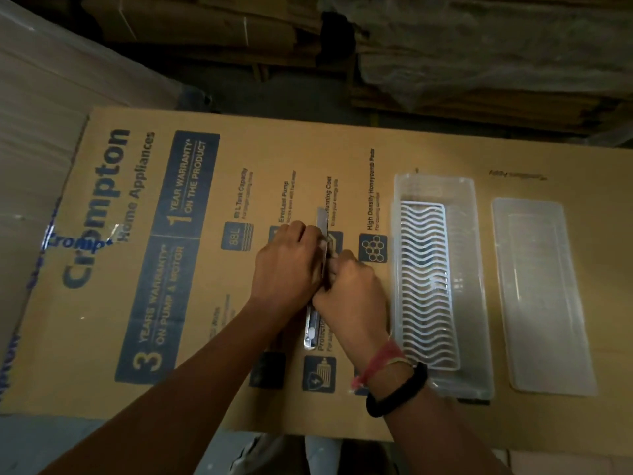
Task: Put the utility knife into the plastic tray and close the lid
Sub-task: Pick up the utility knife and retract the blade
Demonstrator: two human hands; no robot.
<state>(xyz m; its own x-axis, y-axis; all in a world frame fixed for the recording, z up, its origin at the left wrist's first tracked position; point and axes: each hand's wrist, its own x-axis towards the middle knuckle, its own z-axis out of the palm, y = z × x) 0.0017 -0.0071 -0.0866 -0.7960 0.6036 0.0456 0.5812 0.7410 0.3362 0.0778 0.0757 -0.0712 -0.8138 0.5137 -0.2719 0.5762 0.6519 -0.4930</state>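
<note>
A silver utility knife (312,329) lies lengthwise on the cardboard, its blade sticking out at the far end past my fingers. My left hand (287,265) grips the knife's front part from the left. My right hand (352,289) holds its middle from the right, thumb on the body. The clear plastic tray (476,303) stands open just right of my hands, with a white wavy grid insert (424,286) lying in it. The translucent lid (541,296) lies flat farther right, apart from the tray.
All of this rests on a large flattened cardboard box (171,303) printed with blue lettering. Stacked cardboard and wrapped bundles (479,63) fill the dark area beyond the far edge. A plastic-wrapped mass (41,132) rises at the left.
</note>
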